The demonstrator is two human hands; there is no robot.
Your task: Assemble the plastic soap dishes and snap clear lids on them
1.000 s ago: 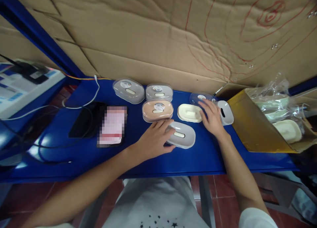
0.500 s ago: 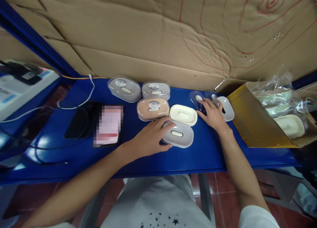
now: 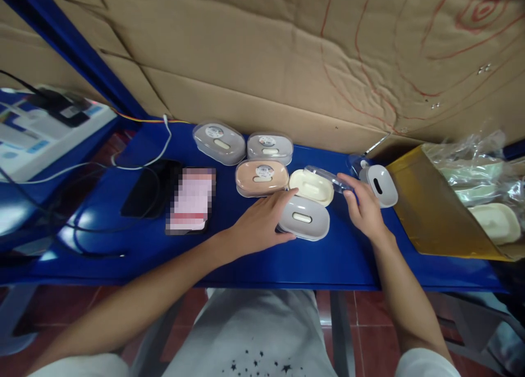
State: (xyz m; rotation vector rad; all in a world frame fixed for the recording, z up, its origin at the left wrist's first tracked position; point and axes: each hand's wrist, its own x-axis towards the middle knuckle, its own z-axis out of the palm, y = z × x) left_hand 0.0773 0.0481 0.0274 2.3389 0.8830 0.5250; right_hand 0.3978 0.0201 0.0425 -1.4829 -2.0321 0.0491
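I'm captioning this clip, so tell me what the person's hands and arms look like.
The left hand and right hand are bare, with no gloves, rings or watches visible. Both forearms are uncovered up to pale sleeves; the clothing between them is pale grey with dark stars.

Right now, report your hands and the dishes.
Left hand around one end of grey dish, uncovered. Right hand holding tilted clear lid. Cream dish just beyond grey one, crowding it.

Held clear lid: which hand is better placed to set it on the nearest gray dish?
Likely the right hand: it holds the clear lid, tilted, beyond the nearest gray dish. The left hand is at that dish's left end, better placed to steady it.
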